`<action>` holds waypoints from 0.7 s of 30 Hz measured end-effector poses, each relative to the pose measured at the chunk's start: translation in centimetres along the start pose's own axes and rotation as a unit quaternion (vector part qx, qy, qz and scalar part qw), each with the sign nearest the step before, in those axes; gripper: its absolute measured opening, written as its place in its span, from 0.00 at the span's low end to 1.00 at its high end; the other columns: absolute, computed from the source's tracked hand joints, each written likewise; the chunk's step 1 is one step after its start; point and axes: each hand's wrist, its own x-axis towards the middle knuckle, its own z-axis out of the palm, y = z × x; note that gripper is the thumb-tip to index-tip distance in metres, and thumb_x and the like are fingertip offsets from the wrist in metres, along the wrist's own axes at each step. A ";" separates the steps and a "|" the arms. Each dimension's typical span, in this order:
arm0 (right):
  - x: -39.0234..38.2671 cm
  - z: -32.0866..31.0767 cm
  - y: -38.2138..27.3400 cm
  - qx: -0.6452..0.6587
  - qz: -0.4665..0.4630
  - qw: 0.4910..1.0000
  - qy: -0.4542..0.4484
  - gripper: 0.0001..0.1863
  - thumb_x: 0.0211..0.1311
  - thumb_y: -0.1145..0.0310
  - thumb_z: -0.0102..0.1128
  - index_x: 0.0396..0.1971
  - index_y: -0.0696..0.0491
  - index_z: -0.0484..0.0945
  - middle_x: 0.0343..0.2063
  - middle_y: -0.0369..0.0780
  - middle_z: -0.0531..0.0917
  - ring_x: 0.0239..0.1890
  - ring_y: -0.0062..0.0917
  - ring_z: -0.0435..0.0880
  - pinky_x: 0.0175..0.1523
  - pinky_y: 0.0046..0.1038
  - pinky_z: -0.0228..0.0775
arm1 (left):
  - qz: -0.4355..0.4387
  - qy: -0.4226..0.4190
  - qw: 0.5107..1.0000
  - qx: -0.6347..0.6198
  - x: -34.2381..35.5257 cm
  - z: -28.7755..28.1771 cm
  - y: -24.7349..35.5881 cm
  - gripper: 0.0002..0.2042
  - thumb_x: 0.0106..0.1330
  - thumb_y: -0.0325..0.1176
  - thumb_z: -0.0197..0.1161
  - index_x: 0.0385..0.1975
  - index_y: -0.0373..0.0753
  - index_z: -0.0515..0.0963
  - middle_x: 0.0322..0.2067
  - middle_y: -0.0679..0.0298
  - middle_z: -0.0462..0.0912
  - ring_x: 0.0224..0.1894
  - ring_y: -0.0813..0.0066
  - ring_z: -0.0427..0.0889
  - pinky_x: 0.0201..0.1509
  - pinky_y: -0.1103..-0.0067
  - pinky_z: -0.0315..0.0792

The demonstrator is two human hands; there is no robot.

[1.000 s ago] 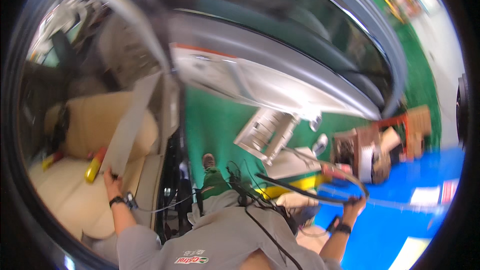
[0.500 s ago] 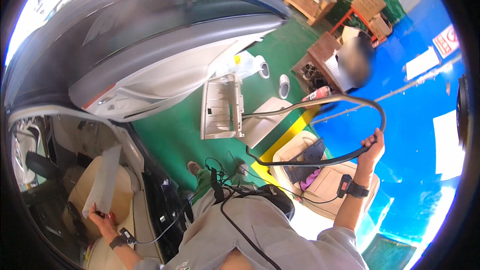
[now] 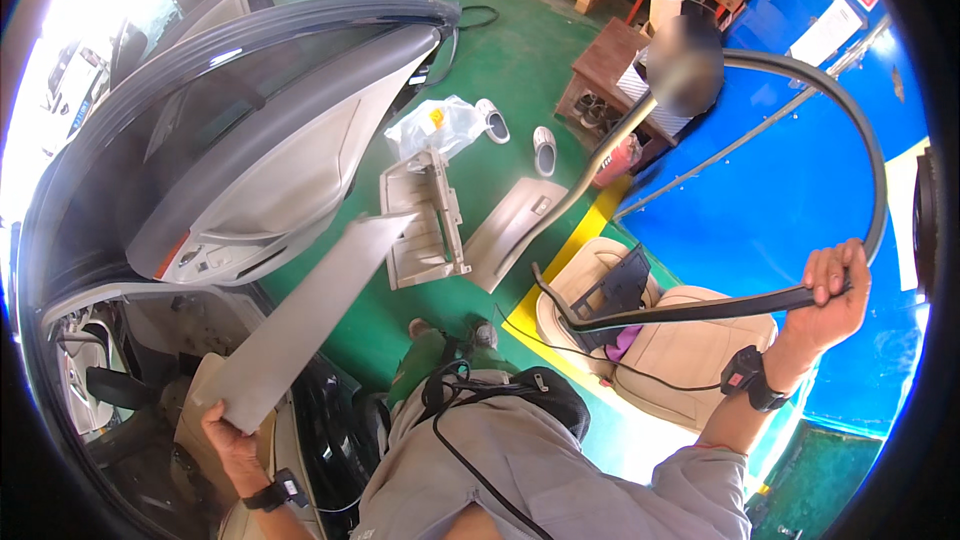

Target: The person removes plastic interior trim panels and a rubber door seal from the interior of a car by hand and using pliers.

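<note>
Left hand (image 3: 230, 432) has its fingers clamped on the near end of a long grey panel (image 3: 300, 335), rest slanting far-right. Right hand (image 3: 838, 290): fingers curled round a black rubber strip (image 3: 877, 155), looping out past them.

Gap between pale panel (image 3: 305, 330) and black strip (image 3: 700, 312); beige tray (image 3: 428, 258) beyond.

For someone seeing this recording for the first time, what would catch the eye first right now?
Probably the long dark strip, looping high on the right from the right hand in front of the blue wall. Next comes the long pale panel, gripped near its lower end by the left hand, and the open car door filling the upper left.
</note>
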 end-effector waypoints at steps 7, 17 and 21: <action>4.6 2.6 -2.4 0.033 -0.078 0.996 -0.042 0.10 0.72 0.71 0.47 0.27 0.52 0.65 0.13 0.27 0.60 0.11 0.10 0.55 0.23 0.18 0.52 | -0.102 -0.188 0.976 0.037 3.8 11.8 -5.5 0.22 0.46 0.29 0.62 0.46 0.37 0.76 0.33 0.64 0.83 0.23 0.73 0.80 0.17 0.84 0.67; 10.6 7.7 -4.5 -0.050 -0.082 0.991 -0.097 0.14 0.76 0.66 0.41 0.26 0.51 0.63 0.14 0.30 0.60 0.13 0.10 0.57 0.24 0.15 0.53 | -0.050 -0.304 0.930 0.201 5.7 28.0 -10.4 0.27 0.43 0.22 0.66 0.49 0.32 0.75 0.39 0.63 0.83 0.40 0.72 0.83 0.41 0.80 0.75; 13.9 6.6 -4.9 -0.101 -0.080 0.992 0.007 0.23 0.75 0.56 0.42 0.19 0.51 0.64 0.13 0.35 0.61 0.14 0.15 0.57 0.31 0.14 0.58 | -0.052 -0.344 0.911 0.221 6.1 32.9 -12.3 0.29 0.43 0.22 0.66 0.52 0.31 0.74 0.45 0.59 0.83 0.46 0.66 0.82 0.53 0.74 0.73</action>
